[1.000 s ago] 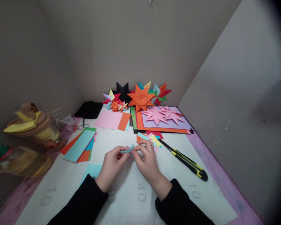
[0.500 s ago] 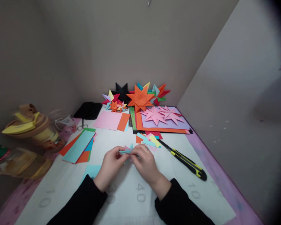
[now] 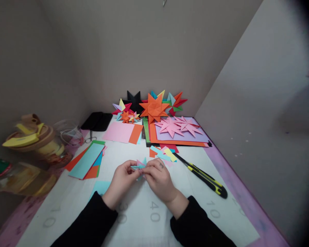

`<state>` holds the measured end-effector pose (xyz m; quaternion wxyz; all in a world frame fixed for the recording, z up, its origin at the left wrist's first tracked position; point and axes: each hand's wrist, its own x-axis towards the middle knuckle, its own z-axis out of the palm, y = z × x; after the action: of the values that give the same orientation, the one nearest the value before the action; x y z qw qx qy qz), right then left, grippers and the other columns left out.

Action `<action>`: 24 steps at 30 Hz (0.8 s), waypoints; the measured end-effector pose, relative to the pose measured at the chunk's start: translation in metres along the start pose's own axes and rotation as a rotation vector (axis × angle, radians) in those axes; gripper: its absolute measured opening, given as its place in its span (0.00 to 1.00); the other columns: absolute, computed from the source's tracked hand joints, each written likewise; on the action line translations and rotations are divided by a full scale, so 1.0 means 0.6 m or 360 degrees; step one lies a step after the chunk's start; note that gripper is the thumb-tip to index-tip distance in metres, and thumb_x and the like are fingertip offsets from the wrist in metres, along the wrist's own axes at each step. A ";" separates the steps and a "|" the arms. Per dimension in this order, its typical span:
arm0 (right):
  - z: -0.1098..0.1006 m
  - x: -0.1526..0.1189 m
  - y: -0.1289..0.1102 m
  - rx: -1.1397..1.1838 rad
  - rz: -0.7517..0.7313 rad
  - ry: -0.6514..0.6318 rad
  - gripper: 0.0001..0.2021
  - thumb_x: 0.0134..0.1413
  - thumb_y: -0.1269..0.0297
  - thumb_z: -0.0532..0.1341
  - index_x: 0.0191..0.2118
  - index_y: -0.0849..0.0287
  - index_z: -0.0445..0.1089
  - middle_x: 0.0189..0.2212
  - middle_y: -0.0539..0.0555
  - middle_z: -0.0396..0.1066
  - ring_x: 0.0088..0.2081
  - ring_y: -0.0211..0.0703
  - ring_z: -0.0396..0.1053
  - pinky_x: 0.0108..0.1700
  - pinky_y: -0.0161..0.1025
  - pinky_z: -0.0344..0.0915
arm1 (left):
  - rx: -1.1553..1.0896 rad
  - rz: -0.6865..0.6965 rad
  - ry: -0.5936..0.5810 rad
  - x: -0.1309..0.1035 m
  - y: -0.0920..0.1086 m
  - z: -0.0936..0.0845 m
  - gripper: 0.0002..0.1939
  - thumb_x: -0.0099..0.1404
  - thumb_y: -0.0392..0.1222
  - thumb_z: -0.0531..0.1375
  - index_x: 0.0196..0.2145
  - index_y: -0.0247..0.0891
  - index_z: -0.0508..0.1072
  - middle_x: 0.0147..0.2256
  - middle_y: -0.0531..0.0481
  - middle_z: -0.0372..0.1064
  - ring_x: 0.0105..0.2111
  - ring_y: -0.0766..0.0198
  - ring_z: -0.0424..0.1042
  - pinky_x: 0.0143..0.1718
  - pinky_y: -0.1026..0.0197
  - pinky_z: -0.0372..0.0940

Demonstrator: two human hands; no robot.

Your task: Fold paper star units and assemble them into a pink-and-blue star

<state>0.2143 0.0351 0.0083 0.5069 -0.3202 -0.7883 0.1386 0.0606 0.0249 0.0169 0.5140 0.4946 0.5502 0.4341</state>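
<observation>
Between my hands, above the white mat (image 3: 134,219), is a small folded paper star (image 3: 141,163) in light blue and pink. My left hand (image 3: 124,176) is closed on its left side, thumb in front and fingers behind. At its right side my right hand (image 3: 158,176) pinches the star's lower edge between thumb and forefinger. My fingers hide much of the paper. A light blue sheet (image 3: 102,187) lies partly under my left wrist. Just beyond my right hand are small scattered paper strips (image 3: 163,153).
A black and yellow utility knife (image 3: 207,180) lies at right. Coloured paper strips (image 3: 86,161) and scissors (image 3: 91,137) are at left, beside a lidded jar (image 3: 46,140) and a bottle (image 3: 23,178). Finished paper stars (image 3: 154,107) stand along the wall, others (image 3: 171,127) on stacked sheets.
My right hand has turned slightly, its fingers shifting a little at the star's edge. The left hand keeps its hold in nearly the same place.
</observation>
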 end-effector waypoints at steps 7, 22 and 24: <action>0.001 -0.002 0.002 0.0068 0.0109 -0.0061 0.09 0.54 0.77 0.55 0.33 0.56 0.70 0.29 0.53 0.67 0.35 0.43 0.64 0.37 0.42 0.65 | 0.0021 -0.0047 0.0048 -0.001 0.001 0.000 0.16 0.51 0.45 0.65 0.35 0.35 0.70 0.21 0.57 0.67 0.20 0.69 0.64 0.23 0.68 0.56; 0.001 -0.001 -0.001 0.0024 0.0292 -0.0087 0.07 0.53 0.76 0.54 0.33 0.57 0.64 0.28 0.52 0.66 0.34 0.42 0.63 0.37 0.40 0.63 | 0.0262 0.0128 0.0122 -0.007 0.009 0.002 0.10 0.54 0.40 0.60 0.36 0.37 0.71 0.29 0.52 0.73 0.25 0.66 0.69 0.25 0.66 0.61; 0.005 -0.004 0.000 0.0029 0.0405 0.0000 0.05 0.53 0.75 0.55 0.33 0.57 0.62 0.28 0.51 0.65 0.31 0.41 0.63 0.34 0.39 0.63 | 0.0286 0.0136 0.0107 -0.007 0.008 0.003 0.10 0.54 0.40 0.60 0.37 0.37 0.71 0.30 0.52 0.73 0.25 0.66 0.69 0.26 0.66 0.61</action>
<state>0.2122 0.0340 0.0052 0.4880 -0.4130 -0.7400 0.2092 0.0626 0.0213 0.0221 0.4298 0.5469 0.5822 0.4210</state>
